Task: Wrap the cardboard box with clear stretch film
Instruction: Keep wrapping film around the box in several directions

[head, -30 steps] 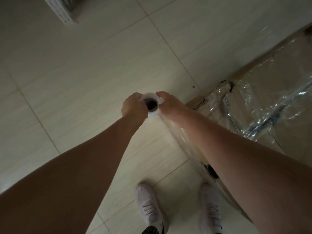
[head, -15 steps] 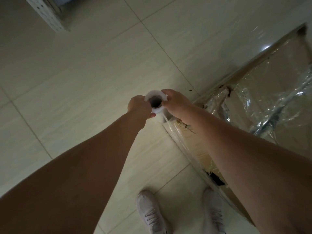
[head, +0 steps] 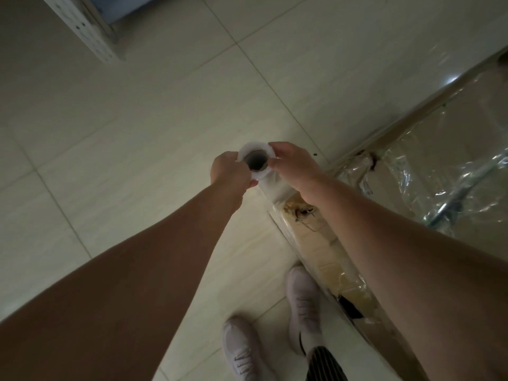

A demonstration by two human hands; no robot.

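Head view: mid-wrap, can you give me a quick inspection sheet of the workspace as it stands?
Surface: pale tiled floor, dimly lit.
Job's things: roll of film held upright, core hole facing the camera; film sheet runs from it along the near side of the cardboard box; crinkled layers cover the box top; torn patch on the near side.
Clutter: small dark speck on the floor by the box corner.
Grippers: left hand and right hand grip the roll's top end, one on each side.
Cables: nothing seen.
Surroundings: perforated metal shelf post at top left; the person's white shoes beside the box.
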